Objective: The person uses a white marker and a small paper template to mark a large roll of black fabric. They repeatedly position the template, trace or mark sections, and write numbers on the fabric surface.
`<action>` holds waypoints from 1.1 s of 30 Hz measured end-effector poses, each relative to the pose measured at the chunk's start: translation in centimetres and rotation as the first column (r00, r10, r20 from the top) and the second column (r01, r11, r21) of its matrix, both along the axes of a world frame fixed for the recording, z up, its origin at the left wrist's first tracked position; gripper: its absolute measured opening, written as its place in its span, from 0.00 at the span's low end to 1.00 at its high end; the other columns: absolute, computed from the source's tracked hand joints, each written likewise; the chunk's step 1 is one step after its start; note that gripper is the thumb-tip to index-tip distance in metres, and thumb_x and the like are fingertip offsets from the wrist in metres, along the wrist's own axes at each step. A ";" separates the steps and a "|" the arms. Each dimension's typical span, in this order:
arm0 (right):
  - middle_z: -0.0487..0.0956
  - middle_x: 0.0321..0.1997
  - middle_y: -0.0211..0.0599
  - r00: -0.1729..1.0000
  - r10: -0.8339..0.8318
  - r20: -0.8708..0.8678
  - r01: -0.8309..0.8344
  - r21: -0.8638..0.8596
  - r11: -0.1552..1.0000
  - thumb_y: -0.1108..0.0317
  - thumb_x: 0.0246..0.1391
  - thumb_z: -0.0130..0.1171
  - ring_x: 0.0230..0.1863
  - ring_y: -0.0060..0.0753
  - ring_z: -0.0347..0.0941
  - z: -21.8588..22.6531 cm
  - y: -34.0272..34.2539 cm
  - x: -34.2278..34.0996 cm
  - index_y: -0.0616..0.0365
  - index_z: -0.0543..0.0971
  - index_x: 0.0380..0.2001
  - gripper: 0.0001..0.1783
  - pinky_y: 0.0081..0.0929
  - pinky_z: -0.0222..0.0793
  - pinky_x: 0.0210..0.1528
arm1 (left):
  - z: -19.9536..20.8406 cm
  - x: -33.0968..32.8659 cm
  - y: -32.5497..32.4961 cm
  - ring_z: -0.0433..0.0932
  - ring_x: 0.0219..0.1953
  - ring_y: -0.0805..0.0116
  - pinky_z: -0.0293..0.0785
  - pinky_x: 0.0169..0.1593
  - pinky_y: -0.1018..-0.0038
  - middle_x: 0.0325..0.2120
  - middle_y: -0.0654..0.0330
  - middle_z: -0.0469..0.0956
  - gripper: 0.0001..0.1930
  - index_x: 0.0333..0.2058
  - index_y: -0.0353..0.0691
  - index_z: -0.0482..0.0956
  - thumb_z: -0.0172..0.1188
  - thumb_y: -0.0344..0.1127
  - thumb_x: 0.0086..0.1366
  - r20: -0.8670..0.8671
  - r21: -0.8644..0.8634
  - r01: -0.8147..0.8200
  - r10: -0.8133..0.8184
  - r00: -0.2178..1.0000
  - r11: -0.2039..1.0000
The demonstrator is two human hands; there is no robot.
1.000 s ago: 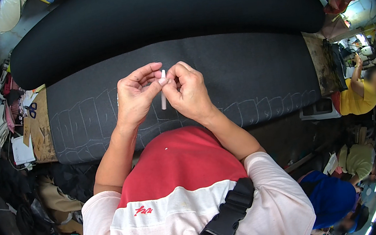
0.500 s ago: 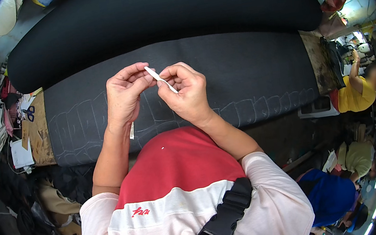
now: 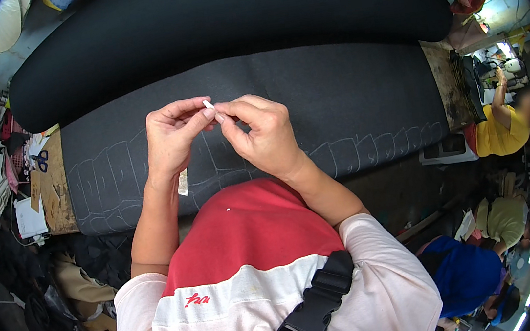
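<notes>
A short white piece that looks like a stick of chalk (image 3: 208,104) shows between my fingertips, held above the black fabric. My left hand (image 3: 171,136) pinches it between thumb and fingers. From the other side, the thumb and finger of my right hand (image 3: 265,126) close at its lower end and hide part of it. Beneath both hands lies the black fabric (image 3: 329,95), marked along its near side with rows of white drawn outlines. A small pale printed label (image 3: 183,183) is beside my left wrist.
A thick black fabric roll (image 3: 227,21) spans the far side. Dark-handled scissors (image 3: 43,161) and papers lie at the wooden table's left end (image 3: 58,204). On the right, a person in yellow (image 3: 506,132) sits near the table; a person in blue (image 3: 460,274) is lower right.
The white stick showed at greater length across both hands; now only a short piece is visible. My right fingertips have moved left, up against my left fingertips.
</notes>
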State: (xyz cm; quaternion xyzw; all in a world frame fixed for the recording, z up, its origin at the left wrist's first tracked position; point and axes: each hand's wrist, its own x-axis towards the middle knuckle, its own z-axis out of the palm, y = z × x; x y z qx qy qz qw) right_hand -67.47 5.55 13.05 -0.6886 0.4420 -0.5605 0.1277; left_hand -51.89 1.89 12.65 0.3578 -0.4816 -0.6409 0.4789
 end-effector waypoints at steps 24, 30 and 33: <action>0.73 0.29 0.37 0.992 -0.095 0.079 0.087 0.095 0.992 0.81 0.42 0.58 0.21 0.26 0.73 -0.6 0.2 1.1 0.64 0.75 0.27 0.06 0.20 0.68 0.20 | -0.6 -1.2 0.5 0.80 0.28 0.70 0.79 0.36 0.78 0.29 0.52 0.79 0.11 0.38 0.27 0.75 0.58 0.19 0.55 -0.187 0.074 -0.094 0.107 0.976 0.993; 0.73 0.29 0.37 0.989 -0.102 0.112 0.092 0.089 0.992 0.82 0.41 0.58 0.20 0.25 0.71 -0.9 0.2 1.4 0.64 0.75 0.28 0.07 0.20 0.66 0.18 | -0.8 -1.2 0.2 0.78 0.25 0.72 0.78 0.33 0.79 0.26 0.53 0.78 0.10 0.38 0.26 0.74 0.57 0.19 0.55 -0.080 0.070 -0.119 0.124 0.989 0.990; 0.73 0.28 0.37 0.990 -0.115 0.082 0.109 0.069 0.992 0.81 0.42 0.58 0.20 0.25 0.72 -1.1 0.2 1.3 0.64 0.75 0.28 0.06 0.19 0.66 0.18 | -0.8 -1.3 0.1 0.78 0.25 0.72 0.77 0.33 0.79 0.26 0.54 0.78 0.11 0.38 0.25 0.73 0.57 0.19 0.54 -0.019 0.078 -0.140 0.142 0.990 0.987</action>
